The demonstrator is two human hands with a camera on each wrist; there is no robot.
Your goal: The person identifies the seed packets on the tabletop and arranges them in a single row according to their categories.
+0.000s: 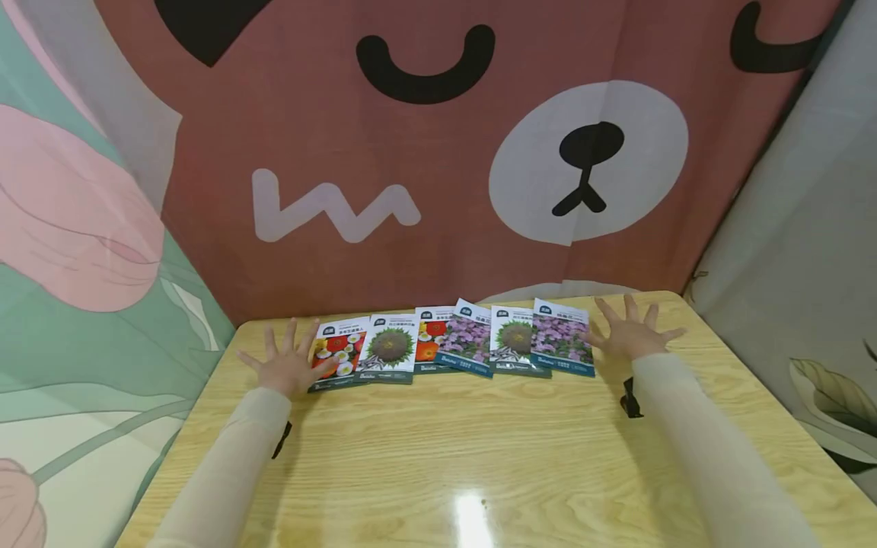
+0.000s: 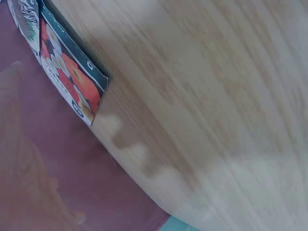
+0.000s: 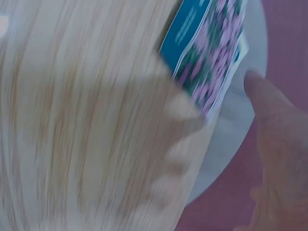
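Observation:
Several seed packets with flower pictures lie in an overlapping row along the table's far edge. At the row's left end is a red-and-white flower packet (image 1: 337, 352); my left hand (image 1: 286, 367) is spread beside it, its thumb overlapping the packet in the head view. At the right end lies a purple flower packet (image 1: 563, 339), with my right hand (image 1: 632, 335) spread just beside it. In both wrist views the fingers are spread and grip nothing. Between the end packets are a green spiky-plant packet (image 1: 387, 346) and a second purple flower packet (image 1: 466, 339).
The wooden table (image 1: 425, 457) has rounded far corners. Behind it hangs a brown bear-print curtain (image 1: 438, 266), close to the packets. A floral cloth (image 1: 82, 228) hangs at the left and a pale cloth (image 1: 802, 266) at the right.

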